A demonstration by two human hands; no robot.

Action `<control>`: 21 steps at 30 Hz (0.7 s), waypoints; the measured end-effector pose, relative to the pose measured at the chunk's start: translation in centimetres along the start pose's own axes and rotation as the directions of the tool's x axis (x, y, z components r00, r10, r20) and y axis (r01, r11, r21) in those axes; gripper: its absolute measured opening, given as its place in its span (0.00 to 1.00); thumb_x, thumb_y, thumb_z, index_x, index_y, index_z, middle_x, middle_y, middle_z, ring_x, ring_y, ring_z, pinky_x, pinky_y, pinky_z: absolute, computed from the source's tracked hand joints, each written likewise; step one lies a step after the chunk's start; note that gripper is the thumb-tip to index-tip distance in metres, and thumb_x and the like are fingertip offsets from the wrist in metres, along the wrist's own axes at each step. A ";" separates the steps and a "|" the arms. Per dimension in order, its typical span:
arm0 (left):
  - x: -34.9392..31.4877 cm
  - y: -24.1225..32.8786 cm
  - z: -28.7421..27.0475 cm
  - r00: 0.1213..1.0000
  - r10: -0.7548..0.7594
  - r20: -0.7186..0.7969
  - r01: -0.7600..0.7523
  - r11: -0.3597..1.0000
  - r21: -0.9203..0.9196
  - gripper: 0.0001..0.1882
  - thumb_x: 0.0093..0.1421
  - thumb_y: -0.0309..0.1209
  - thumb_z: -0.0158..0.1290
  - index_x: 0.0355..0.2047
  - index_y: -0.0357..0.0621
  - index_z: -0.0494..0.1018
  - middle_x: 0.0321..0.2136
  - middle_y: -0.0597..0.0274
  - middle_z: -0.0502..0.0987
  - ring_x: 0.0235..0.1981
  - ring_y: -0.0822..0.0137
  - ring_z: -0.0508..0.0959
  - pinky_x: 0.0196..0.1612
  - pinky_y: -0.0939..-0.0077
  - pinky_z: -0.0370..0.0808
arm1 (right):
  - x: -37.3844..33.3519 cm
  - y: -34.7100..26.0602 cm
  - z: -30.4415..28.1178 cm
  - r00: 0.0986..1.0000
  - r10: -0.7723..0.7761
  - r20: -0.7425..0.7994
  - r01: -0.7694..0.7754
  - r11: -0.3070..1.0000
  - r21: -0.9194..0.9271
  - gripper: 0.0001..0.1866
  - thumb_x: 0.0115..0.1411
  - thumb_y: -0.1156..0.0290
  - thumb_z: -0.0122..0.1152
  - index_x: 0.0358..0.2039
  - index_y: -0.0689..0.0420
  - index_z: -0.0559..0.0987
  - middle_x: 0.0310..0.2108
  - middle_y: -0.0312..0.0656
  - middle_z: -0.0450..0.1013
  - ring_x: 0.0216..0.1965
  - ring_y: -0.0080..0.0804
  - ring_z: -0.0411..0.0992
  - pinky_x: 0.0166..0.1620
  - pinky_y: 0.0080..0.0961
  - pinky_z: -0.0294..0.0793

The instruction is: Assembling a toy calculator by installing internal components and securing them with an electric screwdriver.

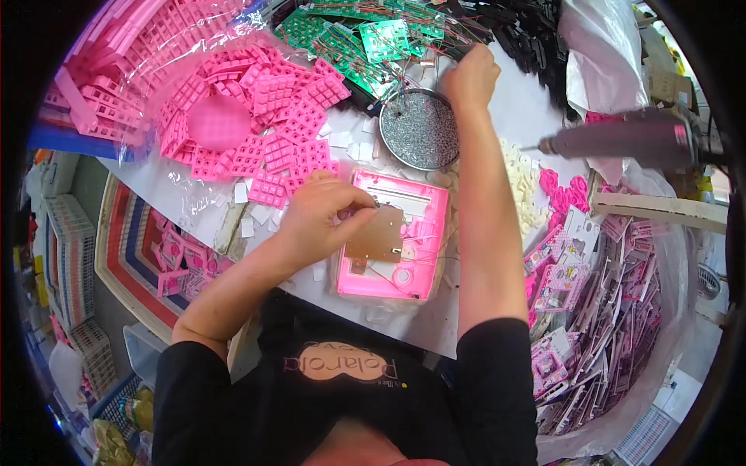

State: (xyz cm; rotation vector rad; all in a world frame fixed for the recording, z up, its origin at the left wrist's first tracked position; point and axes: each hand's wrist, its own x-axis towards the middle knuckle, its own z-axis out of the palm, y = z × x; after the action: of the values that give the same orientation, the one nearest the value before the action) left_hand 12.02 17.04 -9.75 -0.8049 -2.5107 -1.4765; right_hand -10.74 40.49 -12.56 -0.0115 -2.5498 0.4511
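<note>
My left hand (326, 213) is closed in a pinch at the upper left edge of a brown circuit board (381, 235). What its fingertips hold, if anything, is too small to make out. The board lies in an open pink plastic casing (432, 268), with thin wires running over it. My right hand (472, 76) is stretched out to the far side, its fingers curled beside black parts; what they grip is hidden. Just left of that wrist stands a round tray (420, 130) full of tiny silvery screws.
Pink keypad pieces (272, 124) lie heaped at the left. Green circuit boards (385, 40) with wires and black strips (532, 43) fill the back. A power screwdriver (622, 146) hangs at the right, above cream parts (519, 182). A large bag (672, 311) holds pink printed panels.
</note>
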 end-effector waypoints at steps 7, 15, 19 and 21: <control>0.0 -0.1 0.3 0.992 0.072 -0.109 -0.067 0.997 0.049 0.06 0.52 0.23 0.64 0.31 0.43 0.79 0.23 0.64 0.77 0.23 0.65 0.75 0.35 0.68 0.67 | 3.2 4.4 1.3 0.990 -0.047 0.135 0.057 0.996 -0.066 0.24 0.54 0.64 0.68 0.51 0.55 0.73 0.42 0.51 0.80 0.44 0.53 0.78 0.46 0.44 0.76; -0.3 -0.9 0.4 0.980 0.168 -0.107 -0.154 0.980 0.127 0.06 0.53 0.26 0.63 0.32 0.45 0.79 0.25 0.63 0.78 0.27 0.63 0.76 0.41 0.66 0.67 | -4.1 2.3 -6.4 0.931 0.319 0.177 -0.357 0.897 0.261 0.31 0.46 0.62 0.74 0.50 0.61 0.76 0.38 0.46 0.80 0.37 0.36 0.79 0.45 0.32 0.77; -0.5 -0.7 0.2 0.981 0.156 -0.117 -0.139 0.980 0.140 0.06 0.53 0.24 0.62 0.32 0.43 0.79 0.25 0.63 0.78 0.26 0.64 0.75 0.40 0.66 0.67 | -8.3 0.2 -9.4 0.940 0.335 0.056 -0.329 0.856 0.399 0.28 0.48 0.69 0.71 0.50 0.63 0.74 0.38 0.48 0.77 0.37 0.41 0.77 0.44 0.32 0.76; -0.8 -1.0 0.3 0.976 0.161 -0.145 -0.142 0.981 0.134 0.06 0.53 0.24 0.62 0.32 0.43 0.79 0.26 0.63 0.78 0.26 0.64 0.75 0.40 0.67 0.67 | -12.2 -2.3 -12.3 0.986 0.162 -0.024 -0.134 0.883 0.450 0.24 0.51 0.75 0.69 0.50 0.64 0.76 0.39 0.48 0.76 0.39 0.40 0.76 0.46 0.32 0.75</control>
State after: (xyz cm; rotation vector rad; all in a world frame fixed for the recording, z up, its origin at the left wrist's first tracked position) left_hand 12.24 16.61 -10.90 -0.8077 -2.3434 -1.2704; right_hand 6.19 40.99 -8.34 -0.0511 -2.3353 1.0732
